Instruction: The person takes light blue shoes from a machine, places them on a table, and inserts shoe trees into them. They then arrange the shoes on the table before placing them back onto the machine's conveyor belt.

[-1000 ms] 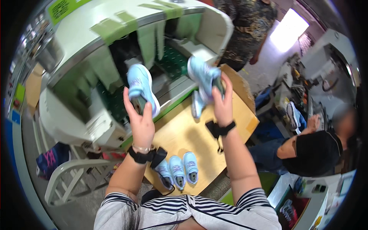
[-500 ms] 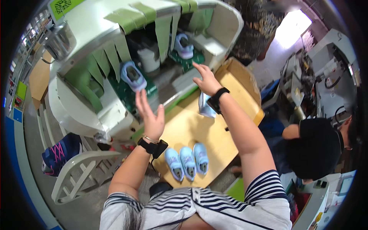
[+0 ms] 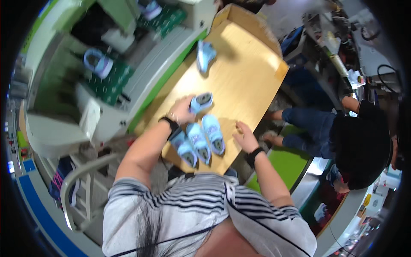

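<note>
My left hand (image 3: 182, 110) grips a small light-blue shoe (image 3: 201, 102) just above the wooden table (image 3: 246, 81). In front of it three more light-blue shoes (image 3: 199, 143) lie side by side near the table's front edge. My right hand (image 3: 245, 136) hovers over the table just right of that row, fingers loosely curled and holding nothing. Another blue shoe (image 3: 205, 55) lies alone farther back on the table. One blue shoe (image 3: 98, 62) sits on the green belt inside the white machine (image 3: 64, 124) at the left.
A second shoe (image 3: 150, 7) rides the belt at the top. A seated person in dark clothes (image 3: 355, 141) works at the right, beside a cluttered bench (image 3: 342, 55). A white plastic chair (image 3: 81, 188) stands at my lower left.
Both hands have come down from the machine to the table. My left hand now holds a shoe by the row, and the two shoes I put in ride the belt.
</note>
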A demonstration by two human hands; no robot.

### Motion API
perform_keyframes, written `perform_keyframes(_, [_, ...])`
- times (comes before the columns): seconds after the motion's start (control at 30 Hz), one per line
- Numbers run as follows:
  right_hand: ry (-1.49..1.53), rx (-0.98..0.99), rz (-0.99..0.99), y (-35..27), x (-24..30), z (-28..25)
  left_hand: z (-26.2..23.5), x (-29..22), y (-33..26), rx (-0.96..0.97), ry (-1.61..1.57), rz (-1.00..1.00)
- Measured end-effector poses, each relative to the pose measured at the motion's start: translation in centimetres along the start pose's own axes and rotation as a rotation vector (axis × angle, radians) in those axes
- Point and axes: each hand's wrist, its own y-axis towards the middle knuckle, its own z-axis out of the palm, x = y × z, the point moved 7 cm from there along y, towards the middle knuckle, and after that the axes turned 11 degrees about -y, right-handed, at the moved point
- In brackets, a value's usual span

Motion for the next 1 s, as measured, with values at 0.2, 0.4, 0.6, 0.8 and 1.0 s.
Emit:
perform_keyframes(0.2, [-0.366, -0.353, -0.313, 1.5, 9.5, -5.7, 5.1, -9.7, 1.6, 0.297, 0.081, 0.485])
perform_keyframes(0.4, [-0.120, -0.252, 0.107, 2.7, 0.7, -2.4, -0.7, -7.4, 12.8, -0.555, 0.198, 0.185])
perform_keyframes(0.6, [0.006, -0.341, 0.199, 2.6, -0.2, 0.8, -0.6, 0.9, 15.4, -0.601, -0.152, 0.024])
perform_keyframes(0.8, [0.032, -0.420, 0.068, 4.7, -0.4, 0.1, -1.6, 6.5, 14.2, -0.309, -0.979, -0.193])
perform_keyframes(1.0, [0.075, -0.360, 0.076, 4.3, -0.1, 0.0, -1.3, 8.6, 5.2, -0.181, -1.382, -0.334])
